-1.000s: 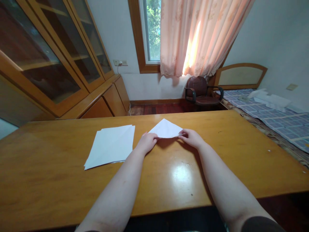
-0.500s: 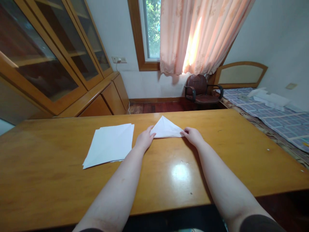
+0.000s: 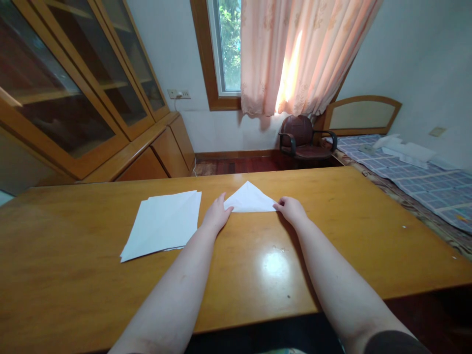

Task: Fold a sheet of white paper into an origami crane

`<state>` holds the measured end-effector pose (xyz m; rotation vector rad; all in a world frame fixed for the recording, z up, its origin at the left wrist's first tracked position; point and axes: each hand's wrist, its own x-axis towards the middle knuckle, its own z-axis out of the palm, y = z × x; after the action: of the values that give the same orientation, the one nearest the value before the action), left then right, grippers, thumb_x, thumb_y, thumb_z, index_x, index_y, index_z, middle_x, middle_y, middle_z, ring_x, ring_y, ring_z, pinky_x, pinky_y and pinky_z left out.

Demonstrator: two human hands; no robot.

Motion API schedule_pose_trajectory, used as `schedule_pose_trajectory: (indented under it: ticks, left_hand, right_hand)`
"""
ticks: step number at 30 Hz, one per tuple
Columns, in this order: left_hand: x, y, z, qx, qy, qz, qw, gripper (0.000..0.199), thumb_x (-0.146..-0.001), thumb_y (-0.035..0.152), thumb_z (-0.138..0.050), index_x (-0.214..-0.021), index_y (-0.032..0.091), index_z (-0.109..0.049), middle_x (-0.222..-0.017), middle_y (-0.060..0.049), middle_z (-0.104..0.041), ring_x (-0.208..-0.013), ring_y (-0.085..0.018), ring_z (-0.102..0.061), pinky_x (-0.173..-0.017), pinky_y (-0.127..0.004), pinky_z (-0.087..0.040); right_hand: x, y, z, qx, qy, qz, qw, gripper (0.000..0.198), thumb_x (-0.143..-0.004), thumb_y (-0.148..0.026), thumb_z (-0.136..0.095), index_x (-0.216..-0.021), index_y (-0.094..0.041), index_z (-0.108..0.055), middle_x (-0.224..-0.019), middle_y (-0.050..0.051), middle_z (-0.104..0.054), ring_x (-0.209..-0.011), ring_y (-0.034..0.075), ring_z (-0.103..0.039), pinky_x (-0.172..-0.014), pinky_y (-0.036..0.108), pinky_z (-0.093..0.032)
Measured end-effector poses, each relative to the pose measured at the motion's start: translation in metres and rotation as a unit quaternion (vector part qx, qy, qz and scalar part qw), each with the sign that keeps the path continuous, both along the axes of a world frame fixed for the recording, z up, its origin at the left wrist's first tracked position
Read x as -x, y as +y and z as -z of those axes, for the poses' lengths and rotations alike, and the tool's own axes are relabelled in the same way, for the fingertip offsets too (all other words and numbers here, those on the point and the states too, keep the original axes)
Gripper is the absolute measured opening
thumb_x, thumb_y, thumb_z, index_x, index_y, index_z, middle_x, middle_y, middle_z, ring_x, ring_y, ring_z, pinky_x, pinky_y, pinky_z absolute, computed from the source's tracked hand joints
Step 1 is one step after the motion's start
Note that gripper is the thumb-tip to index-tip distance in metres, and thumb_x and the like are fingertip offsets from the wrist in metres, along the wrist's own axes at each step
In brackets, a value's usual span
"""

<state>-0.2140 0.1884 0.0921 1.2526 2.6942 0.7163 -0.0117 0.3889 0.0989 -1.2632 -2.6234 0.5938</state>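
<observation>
A white sheet of paper (image 3: 249, 198), folded into a triangle, lies on the wooden table with its peak pointing away from me. My left hand (image 3: 217, 213) grips its left corner, thumb on top near the bottom edge and fingers at the far side. At the right corner, my right hand (image 3: 291, 208) pinches the paper between thumb and curled fingers. A stack of white paper sheets (image 3: 162, 221) rests to the left of my left hand, its edges slightly uneven.
The wooden table (image 3: 73, 295) spans the view. Beyond it stand a dark red armchair (image 3: 303, 137) and, at left, a glass-doored cabinet (image 3: 121, 142). A bed (image 3: 401, 172) with a checked cover is at right. Small white specks lie near the table's right edge.
The folded paper looks flatter against the table, and its left corner sits a little farther left, with my left hand. Both hands keep hold. The whole view has shifted slightly.
</observation>
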Motion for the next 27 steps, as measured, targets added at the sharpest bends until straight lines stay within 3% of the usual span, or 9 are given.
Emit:
schedule_pose_trajectory:
  ticks: [8, 11, 13, 15, 20, 23, 25, 27]
  left_hand:
    - [-0.011, -0.002, -0.008, 0.068, 0.102, -0.052, 0.991, 0.049, -0.083, 0.034, -0.055, -0.128, 0.015, -0.050, -0.128, -0.014, -0.053, -0.119, -0.030, -0.048, -0.099, -0.042, -0.038]
    - [-0.030, 0.001, -0.010, 0.073, 0.146, 0.052, 0.985, 0.042, -0.086, 0.022, -0.046, -0.128, 0.022, -0.051, -0.142, -0.008, -0.043, -0.133, -0.026, -0.034, -0.109, -0.042, -0.027]
    - [-0.042, 0.003, -0.009, 0.096, 0.134, 0.186, 0.969, 0.044, -0.088, 0.024, -0.043, -0.133, 0.025, -0.047, -0.148, -0.004, -0.035, -0.137, -0.023, -0.026, -0.113, -0.041, -0.019]
    - [-0.051, 0.006, -0.007, 0.121, 0.102, 0.251, 0.955, 0.051, -0.090, 0.032, -0.041, -0.140, 0.024, -0.036, -0.151, -0.004, -0.028, -0.139, -0.023, -0.023, -0.113, -0.042, -0.019]
    - [-0.055, 0.006, -0.005, 0.151, 0.065, 0.264, 0.950, 0.057, -0.092, 0.041, -0.035, -0.145, 0.021, -0.027, -0.153, -0.004, -0.024, -0.140, -0.022, -0.020, -0.114, -0.043, -0.017]
    - [-0.055, 0.005, -0.005, 0.162, 0.064, 0.259, 0.950, 0.059, -0.092, 0.043, -0.034, -0.146, 0.021, -0.024, -0.154, -0.004, -0.021, -0.141, -0.022, -0.016, -0.114, -0.045, -0.014]
    - [-0.056, 0.005, -0.005, 0.170, 0.065, 0.250, 0.951, 0.060, -0.092, 0.044, -0.032, -0.147, 0.023, -0.021, -0.154, -0.003, -0.018, -0.142, -0.023, -0.013, -0.114, -0.047, -0.012]
    - [-0.058, 0.004, -0.004, 0.179, 0.066, 0.229, 0.954, 0.060, -0.091, 0.050, -0.029, -0.147, 0.028, -0.020, -0.155, -0.002, -0.015, -0.142, -0.026, -0.009, -0.113, -0.053, -0.009]
  right_hand:
    - [0.000, 0.002, 0.002, 0.008, -0.016, 0.023, 1.000, 0.021, -0.076, -0.041, -0.063, -0.077, -0.021, -0.065, -0.077, 0.003, -0.067, -0.071, 0.016, -0.057, -0.059, 0.025, -0.034]
    - [0.001, 0.001, 0.003, 0.009, -0.021, 0.027, 0.999, 0.021, -0.077, -0.041, -0.062, -0.080, -0.020, -0.066, -0.080, 0.005, -0.067, -0.074, 0.017, -0.058, -0.062, 0.025, -0.036]
    - [0.002, -0.001, 0.003, 0.009, -0.026, 0.028, 0.999, 0.023, -0.078, -0.042, -0.061, -0.081, -0.020, -0.067, -0.082, 0.006, -0.068, -0.076, 0.017, -0.058, -0.064, 0.026, -0.037]
    - [0.003, -0.001, 0.003, 0.005, -0.030, 0.029, 0.999, 0.024, -0.078, -0.043, -0.060, -0.082, -0.020, -0.067, -0.083, 0.006, -0.068, -0.077, 0.018, -0.059, -0.065, 0.026, -0.038]
    - [0.000, 0.000, 0.000, -0.011, -0.043, 0.028, 0.999, 0.026, -0.078, -0.044, -0.059, -0.082, -0.020, -0.067, -0.084, 0.007, -0.068, -0.080, 0.021, -0.060, -0.068, 0.030, -0.041]
    - [0.000, -0.011, -0.008, -0.104, -0.022, 0.051, 0.993, 0.028, -0.081, -0.039, -0.055, -0.094, -0.018, -0.068, -0.101, 0.012, -0.067, -0.097, 0.027, -0.058, -0.082, 0.036, -0.042]
    - [0.003, -0.027, -0.012, -0.156, 0.021, 0.002, 0.988, 0.033, -0.087, -0.034, -0.047, -0.110, -0.016, -0.064, -0.114, 0.014, -0.063, -0.108, 0.027, -0.054, -0.092, 0.038, -0.038]
    - [0.008, -0.046, -0.012, -0.132, 0.039, -0.154, 0.978, 0.039, -0.090, -0.037, -0.043, -0.120, -0.017, -0.059, -0.125, 0.012, -0.058, -0.115, 0.023, -0.051, -0.100, 0.036, -0.035]
